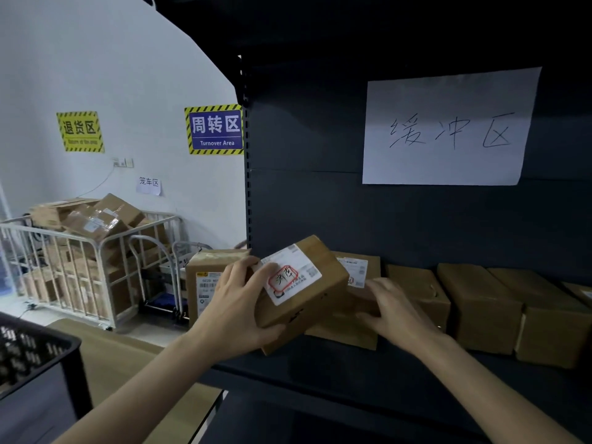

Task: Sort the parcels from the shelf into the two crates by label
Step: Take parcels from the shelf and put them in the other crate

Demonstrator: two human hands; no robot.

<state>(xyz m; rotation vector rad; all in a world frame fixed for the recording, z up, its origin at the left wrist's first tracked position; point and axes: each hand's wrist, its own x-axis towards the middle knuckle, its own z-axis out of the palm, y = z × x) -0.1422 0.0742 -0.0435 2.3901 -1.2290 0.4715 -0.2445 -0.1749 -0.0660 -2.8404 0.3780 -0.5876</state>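
Note:
My left hand [234,306] grips a small cardboard parcel [323,299] by its left end, tilted above the dark shelf board [320,373]. Its white label [290,274] faces me and bears a red-circled handwritten mark. My right hand [392,310] rests on a second labelled parcel [355,315] lying on the shelf just behind and right of the held one, fingers curled on its near side. Several more brown parcels [480,309] stand in a row along the shelf to the right. A black perforated crate [35,350] shows at the lower left edge.
A white paper sign [448,129] hangs on the shelf's back panel. A larger carton [205,283] stands beyond the shelf's left end. A white wire cage cart [80,264] full of cartons is against the left wall, under yellow and blue area signs.

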